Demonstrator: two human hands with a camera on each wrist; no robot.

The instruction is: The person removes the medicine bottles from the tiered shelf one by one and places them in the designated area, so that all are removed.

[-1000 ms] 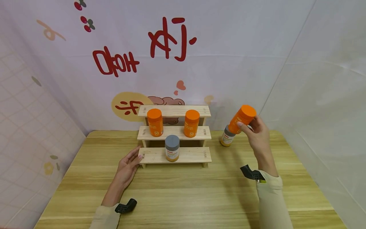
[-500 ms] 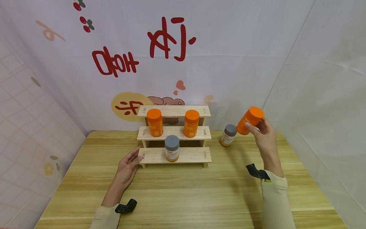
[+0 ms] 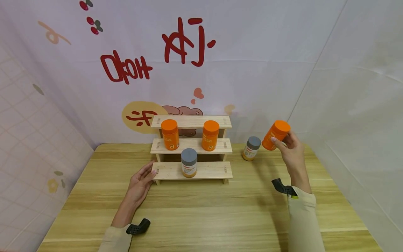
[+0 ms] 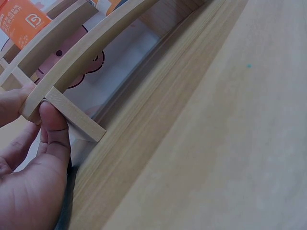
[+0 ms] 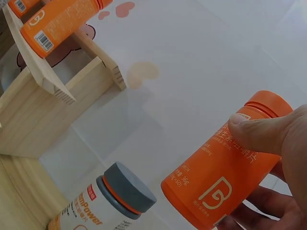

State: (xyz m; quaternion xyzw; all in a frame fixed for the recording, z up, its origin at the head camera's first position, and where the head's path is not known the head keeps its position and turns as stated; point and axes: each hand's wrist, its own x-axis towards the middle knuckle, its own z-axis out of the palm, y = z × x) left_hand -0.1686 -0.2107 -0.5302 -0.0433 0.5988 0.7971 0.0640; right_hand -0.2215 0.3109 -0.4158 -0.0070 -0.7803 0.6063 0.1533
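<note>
My right hand [image 3: 293, 152] holds an orange supplement bottle [image 5: 228, 165], thumb on the near side and fingers behind. The bottle is tilted, lid up and to the right, and seems to hang over the table's back right. Just left of it a grey-lidded white bottle [image 3: 251, 148] stands on the table. With thumb and fingers, my left hand [image 4: 41, 158] pinches the left end of the lowest board of a three-tier wooden display shelf [image 3: 214, 170]. On the middle tier are two orange bottles [image 3: 170, 135], set apart; another grey-lidded bottle [image 3: 189, 163] stands on the lowest tier.
The wood-grain table [image 3: 201, 213] ends against a white printed cloth backdrop [image 3: 258, 52] behind the shelf. More cloth [image 3: 355, 115] hangs along the right side, and a grid-patterned cloth [image 3: 28, 133] along the left.
My right hand has carried the orange bottle to the right, away from the grey-lidded bottle, then slightly lower and more upright. The left hand stays at the shelf end.
</note>
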